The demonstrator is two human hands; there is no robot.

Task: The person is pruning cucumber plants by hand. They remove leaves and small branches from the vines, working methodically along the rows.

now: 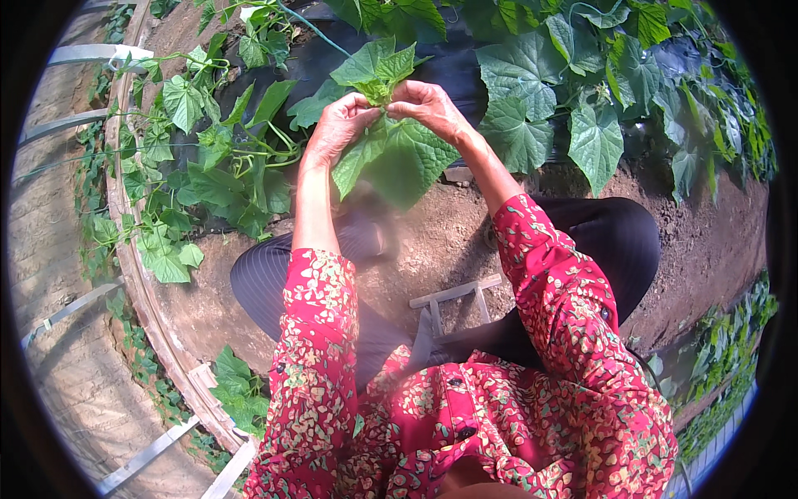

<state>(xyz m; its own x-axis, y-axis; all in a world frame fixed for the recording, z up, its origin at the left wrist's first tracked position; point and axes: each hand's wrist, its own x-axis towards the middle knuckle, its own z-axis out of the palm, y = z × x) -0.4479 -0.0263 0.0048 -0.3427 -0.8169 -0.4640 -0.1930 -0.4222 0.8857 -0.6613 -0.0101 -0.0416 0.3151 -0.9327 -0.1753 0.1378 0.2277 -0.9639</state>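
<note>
My left hand (341, 126) and my right hand (427, 107) meet at the top of a leafy vine plant, which looks like a cucumber plant. Thumb and fingers of each hand pinch at the stem just below the pale young tip leaves (376, 89). What exactly sits between the fingertips is too small to tell. A broad green leaf (408, 159) hangs below my hands, and a blue-green string (315, 29) runs from the upper left down towards the plant's top.
Vines with large leaves (523, 81) grow at the right, more tangled vines (215, 181) at the left. Black plastic film (458, 56) covers the bed behind. Between my bent legs lie bare soil (449, 231) and a metal frame (458, 292). A curved rail and metal bars edge the left side.
</note>
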